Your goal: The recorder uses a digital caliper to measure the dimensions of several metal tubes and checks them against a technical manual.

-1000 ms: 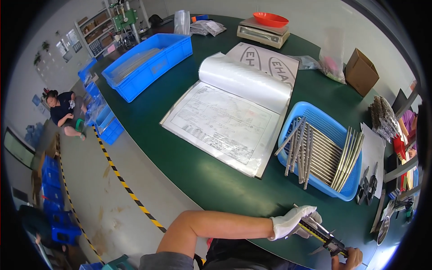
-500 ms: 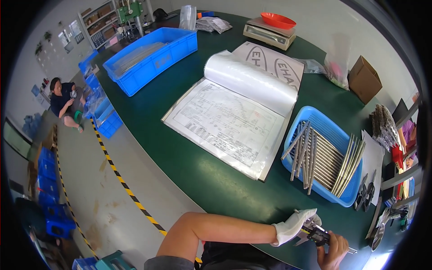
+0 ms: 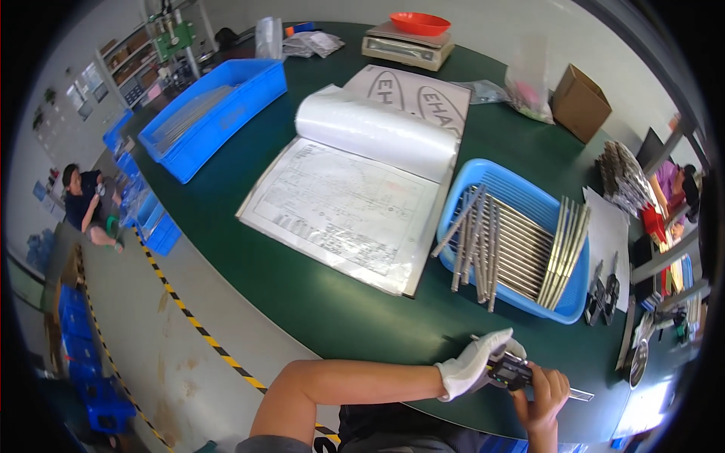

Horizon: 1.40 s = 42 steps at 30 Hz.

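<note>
My left hand (image 3: 477,365), in a white glove, is closed round what looks like a thin metal rod; only a short tip (image 3: 474,337) pokes out past the glove. Bare, my right hand (image 3: 542,394) grips a digital caliper (image 3: 510,371) with a dark display body, its beam end sticking out to the right. The caliper's jaws lie hidden behind the gloved hand. Just beyond both hands is a light-blue plastic basket (image 3: 462,175) of metal rods (image 3: 521,245), some laid across its left and right sides.
An open binder of drawings (image 3: 340,219) lies left of the basket. Two black-handled tools (image 3: 603,298) rest at right. Farther back are a blue crate (image 3: 226,113), a scale (image 3: 408,49) with a red tray, and a cardboard box (image 3: 581,102). A person (image 3: 87,204) sits at far left.
The view has shifted, so the table things appear farther left and mostly higher. The caliper's display now faces up more, and my right hand has turned with it. Both holds continue.
</note>
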Motion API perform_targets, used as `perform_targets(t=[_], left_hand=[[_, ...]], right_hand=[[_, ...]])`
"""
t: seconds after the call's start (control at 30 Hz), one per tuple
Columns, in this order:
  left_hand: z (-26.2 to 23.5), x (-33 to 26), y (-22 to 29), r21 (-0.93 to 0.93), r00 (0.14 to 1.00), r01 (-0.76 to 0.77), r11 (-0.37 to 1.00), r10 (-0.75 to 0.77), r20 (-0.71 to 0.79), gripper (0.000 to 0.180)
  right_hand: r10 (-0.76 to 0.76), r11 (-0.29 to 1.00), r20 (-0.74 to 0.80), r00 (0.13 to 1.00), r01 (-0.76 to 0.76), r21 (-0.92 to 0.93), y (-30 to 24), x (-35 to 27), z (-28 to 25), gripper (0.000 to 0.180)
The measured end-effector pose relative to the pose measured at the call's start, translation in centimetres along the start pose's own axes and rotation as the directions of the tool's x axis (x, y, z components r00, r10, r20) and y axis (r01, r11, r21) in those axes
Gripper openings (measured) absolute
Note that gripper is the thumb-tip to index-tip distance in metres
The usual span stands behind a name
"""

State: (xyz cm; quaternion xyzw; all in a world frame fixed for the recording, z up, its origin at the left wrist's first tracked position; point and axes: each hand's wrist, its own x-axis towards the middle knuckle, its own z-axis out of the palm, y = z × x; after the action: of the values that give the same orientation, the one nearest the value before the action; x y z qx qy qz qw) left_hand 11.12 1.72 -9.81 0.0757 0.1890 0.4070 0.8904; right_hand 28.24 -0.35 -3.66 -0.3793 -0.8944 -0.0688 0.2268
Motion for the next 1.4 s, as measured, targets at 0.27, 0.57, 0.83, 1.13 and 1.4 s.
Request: perform_targets(t=[0.27,0.57,0.83,1.13,1.4], left_hand=[[0.1,-0.5,1.4,0.081,0.993,0.103,0.991,-0.108,0.056,0.042],[0.4,-0.4,4.0,0.055,0.965,0.261,0.964,-0.263,0.016,0.052],[0.0,-0.2,6.2,0.342,0.977,0.135,0.93,-0.182,0.109,0.047],[6.5,-12.1,7.8,0.71,0.95,-0.311,0.631,0.223,0.219,0.042],[9.2,-8.0,14.5,0.972,0.732,-0.11,-0.206,0.645,0.219,0.027]], right_hand=[[-0.049,0.998,-0.087,0.995,0.046,-0.038,1.2,0.2,-1.6,0.038],[0.073,0.996,-0.163,0.984,-0.08,-0.036,5.5,-1.1,-1.1,0.037],[0.08,0.997,-0.312,0.947,-0.076,0.027,7.1,-2.6,-1.1,0.034],[0.155,0.969,-0.693,0.704,-0.246,-0.034,7.0,-5.3,-2.5,0.04],[0.175,0.981,-0.669,0.723,-0.182,0.06,7.2,-4.7,-2.6,0.037]])
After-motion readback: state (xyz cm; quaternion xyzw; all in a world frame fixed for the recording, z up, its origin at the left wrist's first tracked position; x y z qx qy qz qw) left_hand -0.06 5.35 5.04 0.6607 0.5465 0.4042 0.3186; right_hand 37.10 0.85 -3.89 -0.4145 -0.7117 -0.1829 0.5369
